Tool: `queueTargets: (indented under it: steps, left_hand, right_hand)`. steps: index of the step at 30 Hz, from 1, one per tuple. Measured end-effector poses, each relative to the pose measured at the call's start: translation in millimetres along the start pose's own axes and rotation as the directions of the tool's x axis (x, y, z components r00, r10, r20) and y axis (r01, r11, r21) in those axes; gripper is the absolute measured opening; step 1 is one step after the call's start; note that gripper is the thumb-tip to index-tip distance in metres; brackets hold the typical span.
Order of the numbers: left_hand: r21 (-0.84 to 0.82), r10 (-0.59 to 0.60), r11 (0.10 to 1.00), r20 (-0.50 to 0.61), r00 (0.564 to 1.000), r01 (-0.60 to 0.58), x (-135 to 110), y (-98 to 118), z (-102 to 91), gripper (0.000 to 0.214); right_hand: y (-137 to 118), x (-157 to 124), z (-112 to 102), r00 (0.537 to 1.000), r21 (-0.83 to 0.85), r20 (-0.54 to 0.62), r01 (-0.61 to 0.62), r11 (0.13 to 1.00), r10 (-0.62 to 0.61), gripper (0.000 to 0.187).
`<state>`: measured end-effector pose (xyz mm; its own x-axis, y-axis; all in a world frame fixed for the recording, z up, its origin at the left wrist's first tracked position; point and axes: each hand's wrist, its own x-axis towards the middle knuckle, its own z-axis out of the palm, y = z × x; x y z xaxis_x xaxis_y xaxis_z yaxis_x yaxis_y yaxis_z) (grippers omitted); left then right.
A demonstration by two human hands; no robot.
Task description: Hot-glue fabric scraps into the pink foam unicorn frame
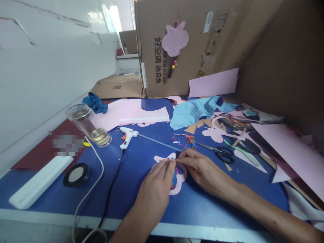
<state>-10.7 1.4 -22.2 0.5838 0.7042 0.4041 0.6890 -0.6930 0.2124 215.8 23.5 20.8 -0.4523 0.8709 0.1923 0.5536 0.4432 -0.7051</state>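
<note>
Left forearm (131, 224) rises from the bottom edge of view, angled up and to the right; right forearm (263, 211) comes in low from the lower right, running nearly across the view. Both wrists sit low, close over the bench (207, 212).

Pink cutout (180, 190) lies at front centre of the bench, between the hands, with blue and magenta material (174, 179) at its middle. Its long axis seems to run from upper left to lower right, but the hands hide too much to be sure.

Left hand (154, 190) is narrowly closed, fingers together and pointing up and right, pressed over the cutout's left side. Right hand (199, 168) points left, its fingertips (181, 156) pinching the upper edge. Both hold the cutout, fingertips nearly meeting.

Ahead of the hands: white hot glue gun (128, 136) lying on its side, black cord (112, 185) running toward the bottom edge. Black-handled scissors (224, 154) lie just beyond the right hand. Far left: glass tumbler (88, 125) on its side, roll of black tape (76, 174). Light blue sheet (194, 113) and pink sheet (131, 113) lie toward the back.
</note>
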Motion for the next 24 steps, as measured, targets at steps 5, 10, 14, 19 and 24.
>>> queueTargets:
  steps: [5,10,14,19,24]
  left_hand:
    - [0.018,0.007,1.000,0.023,1.000,-0.007,-2,-2,3.4,0.065]
    - [0.034,0.005,0.999,0.016,1.000,-0.005,-2,-1,5.4,0.060]
    - [0.024,-0.011,1.000,0.024,1.000,0.010,-2,1,3.9,0.058]
    - [0.017,-0.025,1.000,0.037,0.999,0.024,0,3,1.5,0.056]
    - [0.011,-0.027,1.000,0.037,0.999,0.026,2,5,0.6,0.057]
  right_hand:
    - [1,0,0,1.000,0.000,0.000,0.016,1.000,-0.016,0.044]
    - [3,3,-2,0.999,-0.010,-0.001,0.040,0.999,-0.040,0.045]
    - [10,6,-4,0.998,-0.024,-0.013,0.068,0.997,-0.068,0.046]
    - [6,31,-8,0.993,-0.097,-0.075,0.087,0.991,-0.095,0.037]
    - [-26,94,5,0.997,0.003,-0.003,-0.072,0.997,0.072,0.031]
